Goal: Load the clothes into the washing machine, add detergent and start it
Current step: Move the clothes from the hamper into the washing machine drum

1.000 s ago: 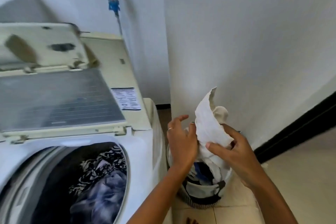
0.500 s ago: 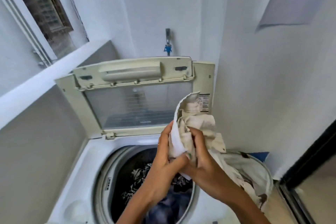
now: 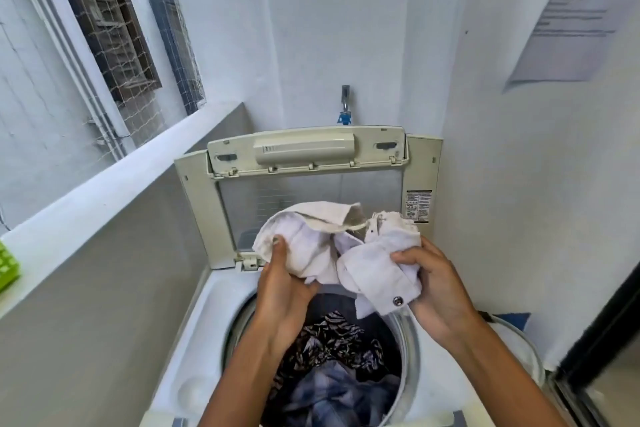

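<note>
A top-loading white washing machine [image 3: 207, 315] stands below me with its lid [image 3: 311, 152] folded up against the back wall. Inside the drum lie a black-and-white patterned garment [image 3: 332, 340] and a blue-grey one [image 3: 339, 395]. Above the drum opening I hold a white garment [image 3: 346, 253] with a metal snap button. My left hand [image 3: 284, 288] grips its left side, thumb on top. My right hand [image 3: 436, 284] grips its right side near the button.
A laundry basket rim [image 3: 519, 336] shows at the right, beside the machine. A tap [image 3: 345, 104] sits on the back wall. A ledge [image 3: 104, 191] runs along the left with a green object [image 3: 7, 267] on it. A dark door frame [image 3: 595, 340] is at the right.
The white garment was lifted out of the basket at the right and carried left over the drum. My hands have spread apart, opening the bunched cloth.
</note>
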`<control>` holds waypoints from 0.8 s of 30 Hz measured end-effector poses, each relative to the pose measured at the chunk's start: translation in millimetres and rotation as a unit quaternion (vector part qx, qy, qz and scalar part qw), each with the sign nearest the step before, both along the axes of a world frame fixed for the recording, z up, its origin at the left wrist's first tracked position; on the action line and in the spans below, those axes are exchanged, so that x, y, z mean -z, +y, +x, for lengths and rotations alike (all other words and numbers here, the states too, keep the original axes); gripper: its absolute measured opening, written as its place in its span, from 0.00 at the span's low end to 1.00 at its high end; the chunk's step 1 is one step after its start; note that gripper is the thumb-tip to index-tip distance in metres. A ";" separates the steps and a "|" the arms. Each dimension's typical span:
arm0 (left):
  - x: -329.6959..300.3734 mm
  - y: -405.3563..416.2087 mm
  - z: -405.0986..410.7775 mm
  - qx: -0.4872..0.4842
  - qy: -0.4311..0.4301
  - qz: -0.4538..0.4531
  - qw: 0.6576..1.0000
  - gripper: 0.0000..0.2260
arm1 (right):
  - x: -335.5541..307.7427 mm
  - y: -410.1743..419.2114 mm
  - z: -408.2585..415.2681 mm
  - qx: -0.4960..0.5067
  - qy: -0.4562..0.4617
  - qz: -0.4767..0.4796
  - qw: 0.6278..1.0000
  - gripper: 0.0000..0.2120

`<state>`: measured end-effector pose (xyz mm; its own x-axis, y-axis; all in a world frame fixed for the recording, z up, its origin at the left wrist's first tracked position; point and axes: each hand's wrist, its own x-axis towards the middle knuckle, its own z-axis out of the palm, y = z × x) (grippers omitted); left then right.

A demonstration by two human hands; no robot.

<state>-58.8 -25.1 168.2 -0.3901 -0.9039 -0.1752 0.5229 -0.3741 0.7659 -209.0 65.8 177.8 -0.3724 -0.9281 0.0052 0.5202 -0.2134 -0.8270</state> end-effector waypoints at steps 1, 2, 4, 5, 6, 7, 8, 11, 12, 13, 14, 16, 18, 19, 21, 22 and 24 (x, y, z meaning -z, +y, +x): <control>-1.5 -6.6 1.7 0.004 0.018 0.012 1.000 0.19 | -0.7 -0.8 0.6 -0.004 -0.017 -0.005 1.000 0.15; -3.3 -13.8 4.1 0.008 0.031 0.018 0.999 0.19 | 2.1 -2.6 0.9 -0.006 -0.026 -0.009 1.000 0.14; -9.5 -29.4 8.0 0.010 0.066 0.025 0.997 0.21 | 9.9 -6.9 3.2 -0.016 -0.024 -0.008 1.000 0.16; -14.0 -36.2 9.1 0.016 0.090 0.029 0.995 0.21 | 15.9 -8.9 3.4 -0.027 -0.009 0.003 1.000 0.23; -18.9 -43.9 10.2 0.020 0.107 0.031 0.994 0.21 | 22.9 -11.2 3.2 -0.041 0.023 0.025 0.999 0.28; -25.1 -50.0 10.7 0.024 0.120 0.031 0.992 0.20 | 26.8 -11.5 4.3 -0.055 0.066 0.061 0.994 0.30; -31.0 -55.4 10.1 0.024 0.123 0.029 0.992 0.20 | 31.2 -10.9 3.8 -0.080 0.123 0.096 0.985 0.29; -46.9 -71.3 7.8 0.019 0.109 0.020 0.994 0.23 | 25.8 -10.3 -0.1 -0.187 0.362 0.194 0.892 0.16; -50.6 -76.1 7.1 0.010 0.093 0.011 0.996 0.23 | 23.5 -11.5 -3.4 -0.227 0.439 0.205 0.845 0.16; -53.4 -79.2 6.4 0.003 0.073 -0.004 0.997 0.22 | 21.4 -13.7 -6.3 -0.257 0.499 0.204 0.802 0.18; -54.8 -82.1 5.8 -0.007 0.044 -0.026 0.999 0.20 | 19.7 -17.1 -9.0 -0.264 0.543 0.200 0.772 0.22; -58.0 -82.3 4.4 -0.016 -0.037 -0.093 0.995 0.17 | 8.8 -24.1 -9.0 -0.202 0.574 0.184 0.772 0.28; -59.6 -79.5 1.2 -0.022 -0.122 -0.159 0.979 0.14 | -10.3 -31.0 0.6 -0.102 0.522 0.152 0.833 0.31; -59.6 -77.2 -0.9 -0.021 -0.151 -0.185 0.971 0.14 | -19.4 -35.1 6.6 -0.059 0.500 0.127 0.855 0.32; -57.4 -73.3 -7.2 -0.009 -0.196 -0.222 0.955 0.15 | -29.6 -47.1 17.1 -0.003 0.488 0.083 0.869 0.35; -55.6 -71.5 -9.8 0.008 -0.211 -0.238 0.948 0.15 | -32.3 -53.8 23.1 0.005 0.484 0.071 0.872 0.36; -51.9 -68.1 -13.7 0.053 -0.220 -0.275 0.934 0.11 | -30.4 -67.1 32.0 0.011 0.493 0.065 0.868 0.35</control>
<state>-72.5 -93.2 220.1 -0.4816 -0.8651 0.1398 0.0945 0.1073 0.9897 -177.0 -1.4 208.1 -0.2640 -0.9374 0.2272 -0.4564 -0.0861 -0.8856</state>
